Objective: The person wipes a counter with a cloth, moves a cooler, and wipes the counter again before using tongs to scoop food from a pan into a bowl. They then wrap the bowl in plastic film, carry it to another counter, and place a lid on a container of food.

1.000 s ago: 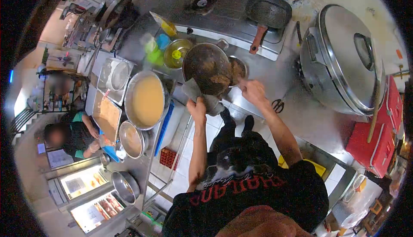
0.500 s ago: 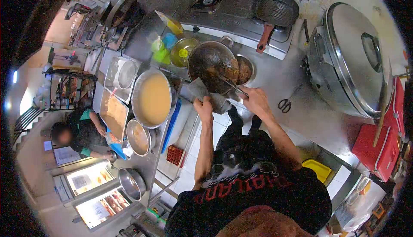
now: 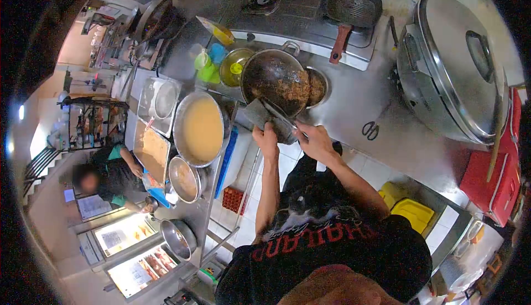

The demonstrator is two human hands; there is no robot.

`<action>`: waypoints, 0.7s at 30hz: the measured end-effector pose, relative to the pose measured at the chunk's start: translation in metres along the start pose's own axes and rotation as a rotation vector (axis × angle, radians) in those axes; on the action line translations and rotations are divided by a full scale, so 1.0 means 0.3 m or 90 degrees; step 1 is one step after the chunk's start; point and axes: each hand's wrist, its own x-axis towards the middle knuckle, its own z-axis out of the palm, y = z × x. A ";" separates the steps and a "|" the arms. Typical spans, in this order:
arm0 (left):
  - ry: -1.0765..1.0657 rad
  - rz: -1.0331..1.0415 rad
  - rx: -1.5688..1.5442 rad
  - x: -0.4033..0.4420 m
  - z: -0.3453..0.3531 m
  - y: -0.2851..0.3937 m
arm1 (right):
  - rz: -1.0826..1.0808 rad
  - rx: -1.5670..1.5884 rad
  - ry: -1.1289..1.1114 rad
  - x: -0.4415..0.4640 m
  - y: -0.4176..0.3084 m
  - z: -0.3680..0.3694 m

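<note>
My left hand [image 3: 267,139] is closed on a folded grey cloth [image 3: 256,113] at the near rim of a dark wok [image 3: 271,72]. Brown, crumbly food clings to the wok's right side. My right hand [image 3: 317,142] grips the handle of a metal utensil [image 3: 283,118], whose far end reaches into the wok beside the cloth; the shape of that end is unclear. Against the wok's right edge stands a metal bowl [image 3: 325,90] of brown food, partly hidden by the wok. A bowl of yellowish liquid [image 3: 234,65] is at the wok's left.
Scissors [image 3: 370,131] lie on the steel counter, with a large lidded pot [image 3: 459,67] farther right. Behind is a stove with a grill pan [image 3: 353,7]. On the left table are a basin of pale liquid [image 3: 200,129] and trays; a co-worker [image 3: 116,166] stands beyond.
My right hand has moved left, closer to my left hand. The utensil has shifted from the food on the wok's right side to the near rim by the cloth.
</note>
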 end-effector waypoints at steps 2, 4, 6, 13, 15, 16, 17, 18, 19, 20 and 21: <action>0.007 0.003 0.005 -0.002 -0.008 -0.017 | 0.039 -0.080 -0.010 0.015 0.012 0.002; 0.015 0.007 -0.003 0.017 -0.010 -0.041 | 0.037 -0.045 0.027 0.031 0.009 -0.010; 0.025 -0.001 -0.016 0.024 -0.030 -0.079 | 0.041 -0.007 0.059 0.031 -0.004 -0.017; 0.015 0.064 0.007 -0.004 0.018 0.004 | 0.043 -0.077 0.084 0.057 0.023 -0.002; 0.043 0.121 0.005 -0.027 0.039 0.024 | 0.058 -0.062 0.073 0.048 0.035 -0.011; 0.040 0.100 0.039 -0.021 0.023 0.003 | 0.068 -0.054 0.065 0.032 0.017 -0.020; 0.036 0.078 0.072 -0.004 0.003 -0.037 | 0.020 -0.053 0.060 0.014 -0.006 -0.031; 0.031 0.057 0.104 0.014 -0.014 -0.076 | 0.016 -0.087 0.045 0.005 -0.002 -0.027; -0.003 0.084 0.091 0.023 -0.013 -0.071 | 0.010 -0.121 0.032 -0.002 0.012 -0.028; 0.014 0.086 0.081 0.021 -0.005 -0.072 | 0.005 -0.155 0.019 -0.003 0.031 -0.031; 0.032 0.088 0.071 0.014 0.006 -0.075 | 0.045 -0.179 0.053 0.002 0.055 -0.028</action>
